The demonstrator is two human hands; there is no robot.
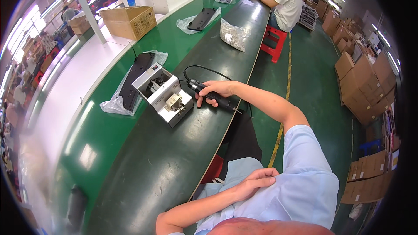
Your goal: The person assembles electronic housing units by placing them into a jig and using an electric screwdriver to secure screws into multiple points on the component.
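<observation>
Black and slim, a power screwdriver [225, 103] lies at the centre of the frame in the right hand [215, 90], whose fingers we see wrapped around its barrel, the thin metal tip by the edge of a dark workbench [161, 161]. Lower down, right of centre, the left hand [257, 179] rests against a light blue shirt [300, 191]; its palm is hidden, and we cannot tell whether it grips the cloth. Just left of the screwdriver we find a grey metal machine [163, 93], open on top. Beside it, left of centre, a long black part [136, 76] lies on clear plastic. Toward the top we spot a clear bag of small pieces [234, 35] and a co-worker in white [285, 2] seated on a red stool [275, 43].
</observation>
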